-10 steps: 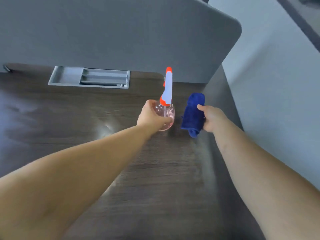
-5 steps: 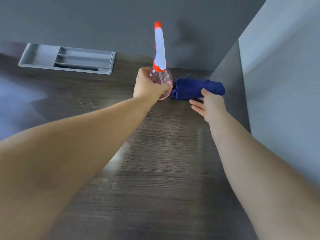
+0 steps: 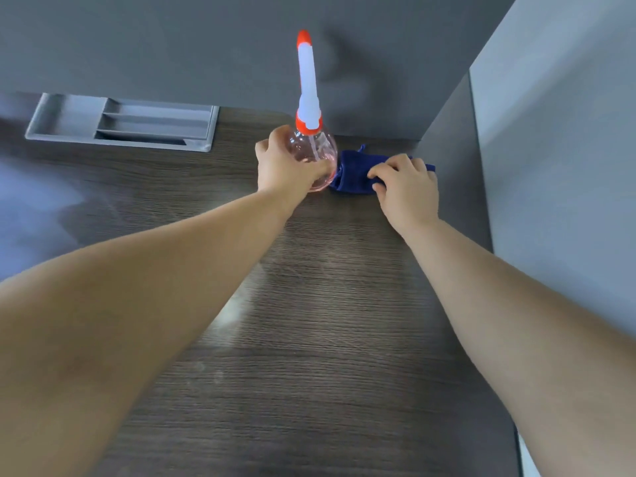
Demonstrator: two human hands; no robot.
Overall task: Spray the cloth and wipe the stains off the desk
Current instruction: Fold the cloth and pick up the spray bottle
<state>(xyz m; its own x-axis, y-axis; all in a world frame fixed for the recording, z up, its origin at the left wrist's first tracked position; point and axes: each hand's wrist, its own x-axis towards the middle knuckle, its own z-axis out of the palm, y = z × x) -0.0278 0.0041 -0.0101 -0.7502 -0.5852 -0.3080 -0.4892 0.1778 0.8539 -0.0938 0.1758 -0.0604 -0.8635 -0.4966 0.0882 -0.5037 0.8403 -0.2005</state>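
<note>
bottle (image 3: 316,149): round clear-pink plastic, white-orange sprayer; gripped by left hand (image 3: 282,170)
cloth (image 3: 354,174): blue, folded, at bottle's 3 o'clock; pinched by right hand (image 3: 407,185)
counter (image 3: 327,339): dark woodgrain

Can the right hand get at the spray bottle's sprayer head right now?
Probably yes: the right hand grips the blue cloth beside the spray bottle, whose sprayer head stands clear above the left hand.
</note>
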